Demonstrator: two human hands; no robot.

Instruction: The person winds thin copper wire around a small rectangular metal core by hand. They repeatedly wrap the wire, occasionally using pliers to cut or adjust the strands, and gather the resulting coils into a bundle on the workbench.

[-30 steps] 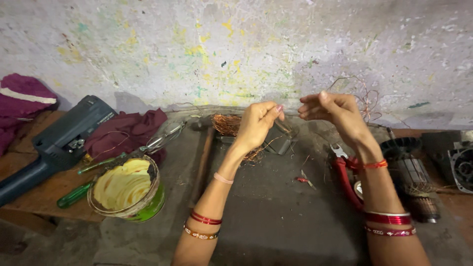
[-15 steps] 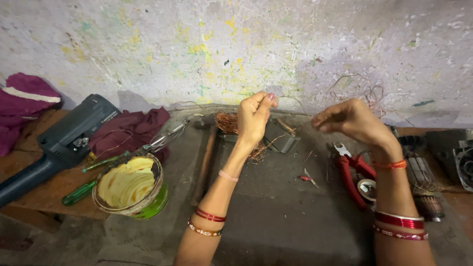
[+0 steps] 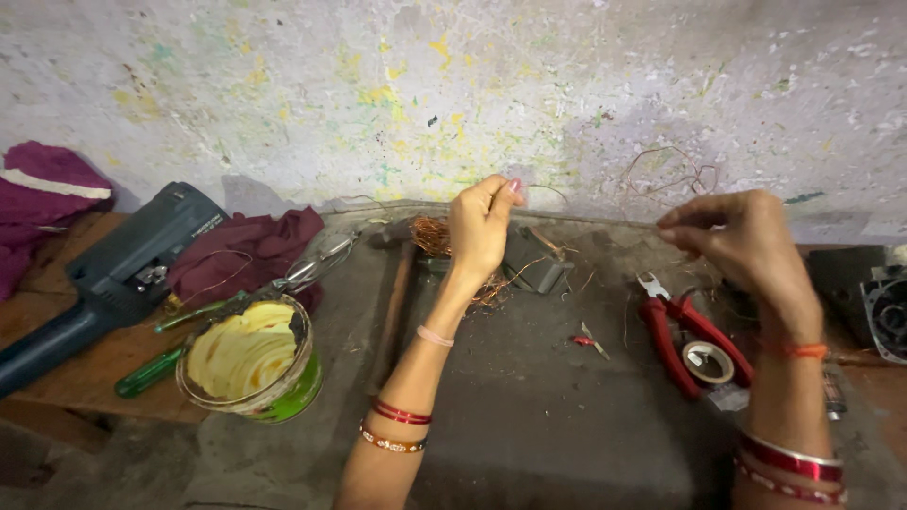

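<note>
My left hand (image 3: 482,227) is raised over the grey slab (image 3: 529,416), fingertips pinched on a thin copper wire (image 3: 586,203). The strand runs taut to my right hand (image 3: 742,241), which pinches its other end near a loose tangle of wire (image 3: 675,175) against the wall. Behind my left hand lies a bundle of copper wire (image 3: 436,234) next to a dark metal block (image 3: 534,260).
Red-handled pliers (image 3: 675,331) and a roll of tape (image 3: 709,362) lie at right. A hammer (image 3: 392,302) lies left of my arm. A green tin (image 3: 250,359), green screwdriver (image 3: 151,370), blue power tool (image 3: 104,279) and maroon cloth (image 3: 241,255) sit at left.
My hands have drawn apart: the right one moved right and slightly down, stretching the wire between them. The left hand stayed roughly in place.
</note>
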